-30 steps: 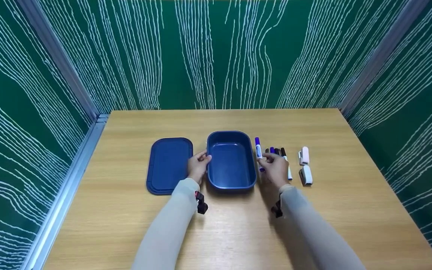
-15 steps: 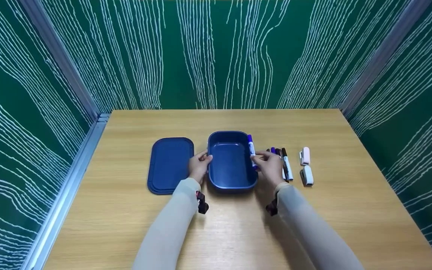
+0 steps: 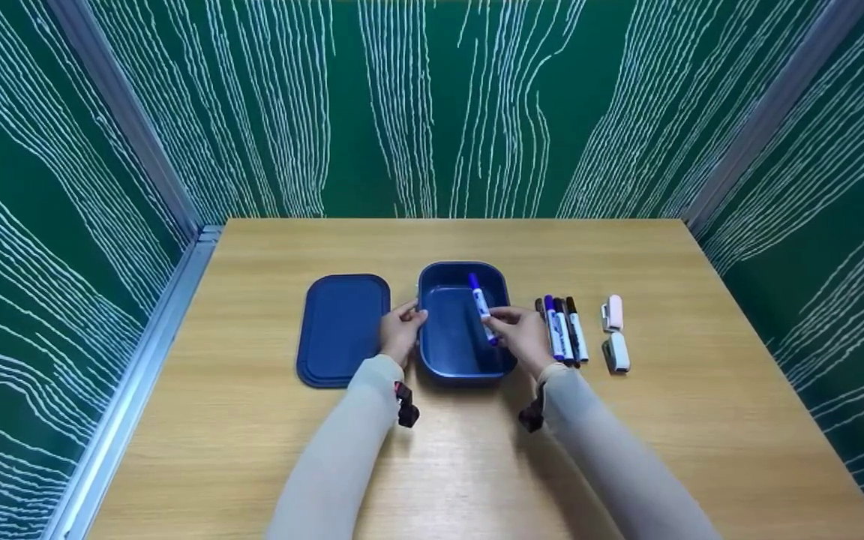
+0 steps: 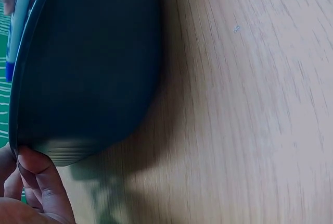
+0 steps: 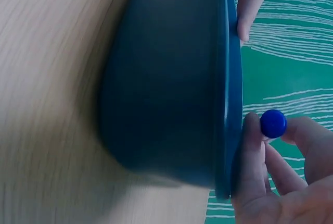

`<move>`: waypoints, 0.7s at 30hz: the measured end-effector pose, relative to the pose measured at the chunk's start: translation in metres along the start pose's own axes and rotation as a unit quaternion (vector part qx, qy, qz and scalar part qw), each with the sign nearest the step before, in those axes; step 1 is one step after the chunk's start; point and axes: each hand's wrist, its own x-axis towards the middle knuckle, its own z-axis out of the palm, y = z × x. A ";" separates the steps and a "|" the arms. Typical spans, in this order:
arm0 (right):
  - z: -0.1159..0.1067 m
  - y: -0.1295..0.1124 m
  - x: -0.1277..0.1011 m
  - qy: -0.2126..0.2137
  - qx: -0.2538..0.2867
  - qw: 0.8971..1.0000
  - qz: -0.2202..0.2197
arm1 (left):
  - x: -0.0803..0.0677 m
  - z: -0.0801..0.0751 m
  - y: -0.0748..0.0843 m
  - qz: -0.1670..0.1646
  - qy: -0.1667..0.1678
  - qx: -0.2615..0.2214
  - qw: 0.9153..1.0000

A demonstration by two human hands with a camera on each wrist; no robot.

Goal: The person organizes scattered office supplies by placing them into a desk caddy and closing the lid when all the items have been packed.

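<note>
A dark blue rectangular box [image 3: 462, 330] stands uncovered on the table. My left hand [image 3: 400, 331] pinches the rim of its left wall between thumb and fingers; the left wrist view shows those fingers [image 4: 39, 172] right at the rim. Between the thumb and fingers of my right hand [image 3: 523, 334] is a white marker [image 3: 480, 300] with a blue-purple cap, held slanted over the box's inside. In the right wrist view the marker's blue end [image 5: 273, 124] points at the camera, just beyond the box's rim.
The box's dark blue lid [image 3: 343, 330] lies flat to the left. Several markers [image 3: 561, 330] lie side by side right of the box. Farther right are a pink stapler-like item [image 3: 613, 312] and a white one [image 3: 616, 352]. Green patterned walls surround the wooden table [image 3: 447, 465].
My right hand has carried the marker leftward from beside the box, across its right rim, to above its inside. The left hand stays at the left rim.
</note>
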 end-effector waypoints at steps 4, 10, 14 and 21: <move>0.010 0.000 0.001 -0.006 -0.015 1.000 0.001 | 0.000 0.000 0.001 -0.007 0.002 0.004 1.000; 0.024 0.002 0.002 -0.030 0.013 0.999 0.024 | -0.001 0.000 0.001 0.002 0.005 0.014 1.000; 0.033 0.003 0.000 -0.042 0.032 0.998 0.039 | 0.000 0.000 0.000 0.001 0.006 0.017 1.000; 0.046 0.007 0.001 -0.044 -0.023 0.998 0.049 | 0.002 -0.002 0.001 -0.013 -0.005 0.016 1.000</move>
